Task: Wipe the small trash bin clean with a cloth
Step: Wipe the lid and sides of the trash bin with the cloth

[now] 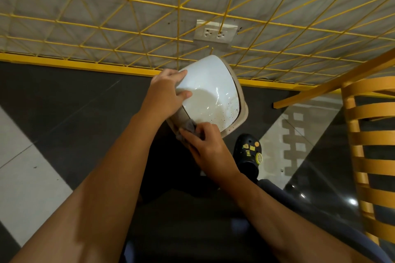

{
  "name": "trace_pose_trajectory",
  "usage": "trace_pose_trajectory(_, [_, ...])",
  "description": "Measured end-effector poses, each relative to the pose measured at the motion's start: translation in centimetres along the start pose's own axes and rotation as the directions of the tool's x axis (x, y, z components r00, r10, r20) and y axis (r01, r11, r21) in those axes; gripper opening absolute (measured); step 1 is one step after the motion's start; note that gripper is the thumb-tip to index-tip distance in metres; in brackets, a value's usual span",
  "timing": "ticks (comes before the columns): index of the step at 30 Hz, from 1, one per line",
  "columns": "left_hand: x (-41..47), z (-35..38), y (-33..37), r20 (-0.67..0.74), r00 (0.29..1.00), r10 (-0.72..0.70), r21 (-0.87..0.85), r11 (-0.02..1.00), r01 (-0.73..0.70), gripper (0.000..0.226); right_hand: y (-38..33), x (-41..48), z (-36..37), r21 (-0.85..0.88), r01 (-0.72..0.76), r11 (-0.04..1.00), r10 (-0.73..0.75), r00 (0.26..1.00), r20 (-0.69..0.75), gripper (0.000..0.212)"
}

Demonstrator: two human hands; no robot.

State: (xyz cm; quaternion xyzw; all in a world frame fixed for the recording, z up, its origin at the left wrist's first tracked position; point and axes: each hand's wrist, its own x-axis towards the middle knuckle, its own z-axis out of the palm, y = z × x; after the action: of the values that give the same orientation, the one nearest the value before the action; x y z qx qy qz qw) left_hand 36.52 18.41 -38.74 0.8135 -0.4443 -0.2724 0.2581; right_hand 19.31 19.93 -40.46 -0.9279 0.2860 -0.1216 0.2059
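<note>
A small trash bin (213,89) with a glossy white lid and beige rim stands on the floor by the wall; the lid's lower right part carries dark specks and a brownish stain. My left hand (166,92) grips the lid's left edge, thumb on top. My right hand (208,147) presses a crumpled grey cloth (189,127) against the bin's near left rim. Most of the cloth is hidden under my fingers.
A yellow wire grid (177,6) covers the grey wall, with a white double socket (214,32) just behind the bin. A yellow slatted wooden chair (367,149) stands at the right. My foot in a black clog (248,156) rests right of the bin.
</note>
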Motion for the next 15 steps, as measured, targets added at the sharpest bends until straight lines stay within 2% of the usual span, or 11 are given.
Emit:
trace_pose_trajectory(5, [0.0,0.1,0.0,-0.003,1.000,0.000,0.020,1.000,0.000,0.057,0.5,-0.2,0.4,0.011,-0.013,1.000,0.014,0.998,-0.065,0.027])
trace_pose_trajectory(10, [0.1,0.0,0.1,-0.004,1.000,-0.001,0.025,1.000,0.001,0.057,1.5,2.7,-0.5,0.163,-0.151,0.975,0.184,0.959,-0.215,0.033])
trace_pose_trajectory(15, [0.0,-0.1,0.3,0.001,1.000,-0.009,0.031,0.999,0.009,0.057,1.3,0.1,0.7,0.127,-0.140,0.982,0.161,0.971,-0.174,0.034])
